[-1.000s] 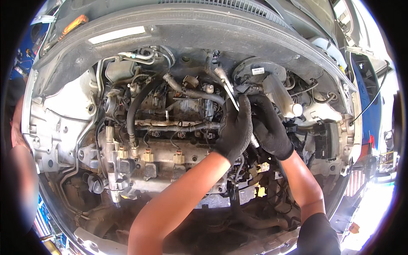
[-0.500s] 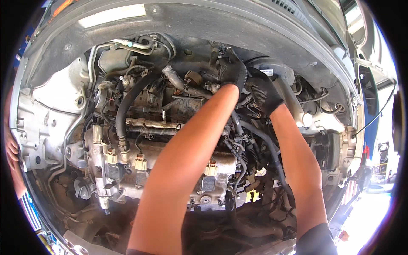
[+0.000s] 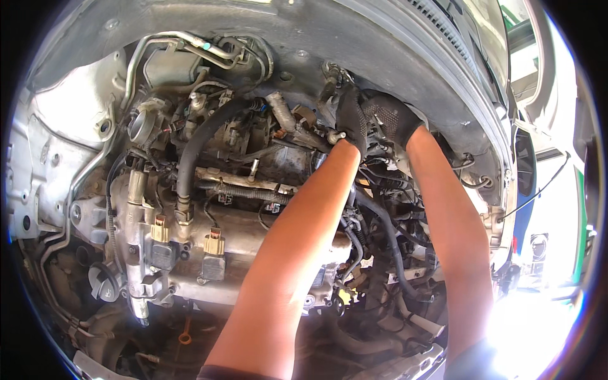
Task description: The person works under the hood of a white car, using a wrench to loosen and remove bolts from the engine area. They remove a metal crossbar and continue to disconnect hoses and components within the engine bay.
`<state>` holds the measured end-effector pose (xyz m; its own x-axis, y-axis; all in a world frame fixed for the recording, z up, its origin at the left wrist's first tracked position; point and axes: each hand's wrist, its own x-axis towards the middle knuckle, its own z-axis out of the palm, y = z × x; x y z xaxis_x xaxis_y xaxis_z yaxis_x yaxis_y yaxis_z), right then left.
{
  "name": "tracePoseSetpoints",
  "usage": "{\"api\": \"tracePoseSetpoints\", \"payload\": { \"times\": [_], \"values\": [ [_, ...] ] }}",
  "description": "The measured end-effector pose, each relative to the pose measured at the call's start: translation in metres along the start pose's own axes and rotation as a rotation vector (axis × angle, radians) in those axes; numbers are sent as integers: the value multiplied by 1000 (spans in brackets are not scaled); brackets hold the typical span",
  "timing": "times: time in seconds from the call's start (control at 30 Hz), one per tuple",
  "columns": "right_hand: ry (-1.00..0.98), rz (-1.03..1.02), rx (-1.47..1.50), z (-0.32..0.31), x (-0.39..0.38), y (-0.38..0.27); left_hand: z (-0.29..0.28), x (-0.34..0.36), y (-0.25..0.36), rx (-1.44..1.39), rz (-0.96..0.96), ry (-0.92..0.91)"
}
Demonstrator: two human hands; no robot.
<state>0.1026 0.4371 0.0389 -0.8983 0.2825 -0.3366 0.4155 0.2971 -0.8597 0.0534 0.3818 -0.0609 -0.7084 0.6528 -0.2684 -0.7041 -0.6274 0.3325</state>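
Both my hands wear black textured gloves and reach to the back of a car's engine bay. My left hand (image 3: 352, 120) is seen edge-on, its fingers curled among the pipes by the bulkhead; what they hold is hidden. Close against it, my right hand (image 3: 394, 119) arches over with bent fingers turned toward the left one. Its grip is likewise hidden. Just beyond them a metal pipe fitting (image 3: 332, 75) comes out of the bulkhead. Beside my left wrist lie a short metal pipe stub (image 3: 337, 136) and a grey hose end (image 3: 280, 111).
Below my arms sits the engine's valve cover (image 3: 244, 244), with ignition coils (image 3: 215, 256) along it. A thick black hose (image 3: 190, 155) arches at the left. Another hose (image 3: 389, 231) runs between my forearms. The bulkhead panel (image 3: 304, 38) curves across the back.
My view has shifted and turned right. My right hand has moved from beside and below the left one to arching over the space next to it. The left stays by the fitting.
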Motion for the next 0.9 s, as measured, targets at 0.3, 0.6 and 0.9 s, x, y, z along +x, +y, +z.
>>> {"api": "tracePoseSetpoints", "payload": {
  "times": [0.3, 0.6, 0.9],
  "values": [
    [-67, 302, 313, -5, 14, -13, -8, 18, -15, -118, -41, -64],
    [7, 375, 130, -11, 10, -1, 16, -36, 4, -68, -269, 40],
    [33, 305, -76, 21, 22, -20, -9, 12, -16, -199, -57, 58]
  ]
}}
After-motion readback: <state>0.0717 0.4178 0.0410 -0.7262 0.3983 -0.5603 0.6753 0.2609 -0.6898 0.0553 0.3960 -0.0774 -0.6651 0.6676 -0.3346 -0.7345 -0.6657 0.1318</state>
